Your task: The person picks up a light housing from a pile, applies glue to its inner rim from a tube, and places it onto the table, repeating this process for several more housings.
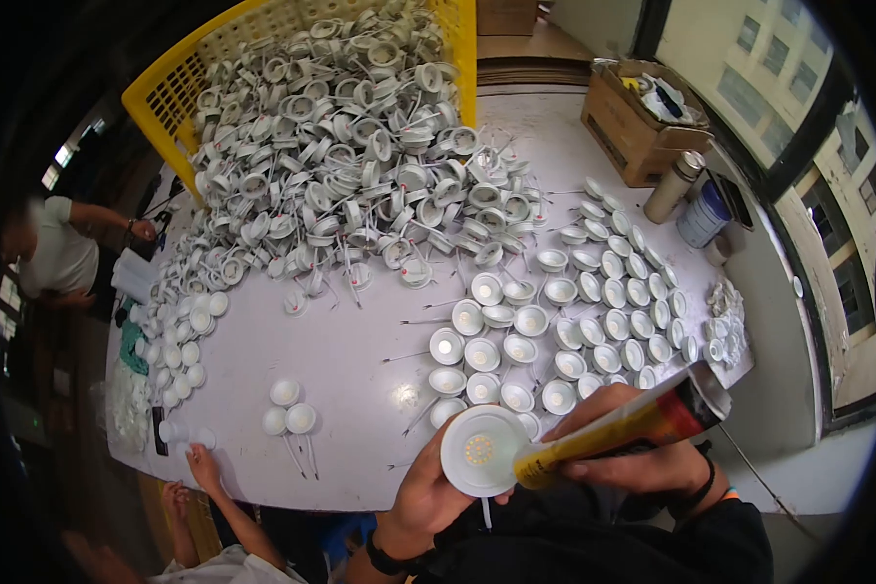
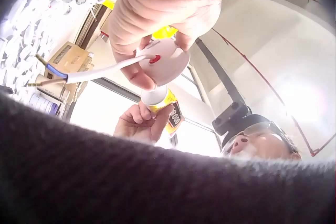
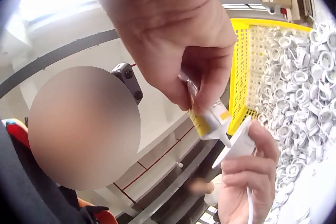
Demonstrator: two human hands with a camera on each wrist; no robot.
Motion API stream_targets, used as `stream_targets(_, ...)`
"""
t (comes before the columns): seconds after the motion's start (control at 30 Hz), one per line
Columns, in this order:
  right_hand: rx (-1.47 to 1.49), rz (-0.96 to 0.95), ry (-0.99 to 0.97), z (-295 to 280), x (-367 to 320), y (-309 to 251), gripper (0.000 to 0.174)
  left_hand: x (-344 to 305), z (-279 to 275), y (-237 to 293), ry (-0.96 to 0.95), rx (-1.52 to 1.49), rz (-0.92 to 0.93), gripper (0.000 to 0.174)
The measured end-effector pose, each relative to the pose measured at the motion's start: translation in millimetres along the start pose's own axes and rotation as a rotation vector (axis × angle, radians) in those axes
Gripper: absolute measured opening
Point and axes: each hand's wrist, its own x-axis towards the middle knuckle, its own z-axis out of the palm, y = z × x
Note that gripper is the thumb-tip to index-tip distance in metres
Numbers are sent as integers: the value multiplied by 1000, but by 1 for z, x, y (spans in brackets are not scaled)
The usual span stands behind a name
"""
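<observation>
My left hand (image 1: pixel 426 498) grips a round white LED downlight (image 1: pixel 480 450), its dotted LED face turned up toward the head camera. In the left wrist view, a white cable (image 2: pixel 97 71) leaves the back of the lamp beside a red spot, ending in bare-tipped wires. My right hand (image 1: pixel 647 469) holds a yellow and black glue tube (image 1: pixel 608 433), tilted down toward the lamp. Seen from the right wrist, thumb and fingers pinch the tube, and its white nozzle (image 3: pixel 224 139) is right at the lamp's rim.
Rows of white downlights (image 1: pixel 560 292) cover the table's right side. A yellow crate (image 1: pixel 467 68) spills a heap of lamp housings (image 1: pixel 360 146) behind. A cardboard box (image 1: pixel 628 127), steel flask (image 1: pixel 674 185) and blue tub (image 1: pixel 703 214) stand back right. Another person's hand (image 1: pixel 204 467) is at front left.
</observation>
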Motion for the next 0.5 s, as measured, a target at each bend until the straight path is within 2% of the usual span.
stream_targets(0.07, -308, -86, -67, -7, -2, -2, 32, -2, -1, -1, 32, 22, 3, 57)
stream_targets(0.23, -446, -252, -13, -8, 4, 2, 29, -6, -10, -6, 25, 1, -27, 58)
stream_targets(0.27, -450, -255, -2, -7, 7, 8, 29, -5, -10, -7, 32, -11, -60, 58)
stream_targets(0.37, -207, -441, -93, -5, 14, 19, 27, -6, -19, -10, 34, 51, -38, 58)
stream_targets(0.4, -180, -480, -115, -4, 16, 21, 28, -4, -13, -9, 125, 39, 0, 56)
stream_targets(0.43, -164, -534, -75, 1, 20, 31, 27, -21, -45, -19, 115, -202, 44, 43)
stream_targets(0.47, -146, -588, -41, 6, 23, 38, 26, -20, -42, -17, 261, -274, 94, 45)
stream_targets(0.5, -105, -485, 11, 8, 19, 37, 25, -20, -46, -13, 114, -388, 37, 46)
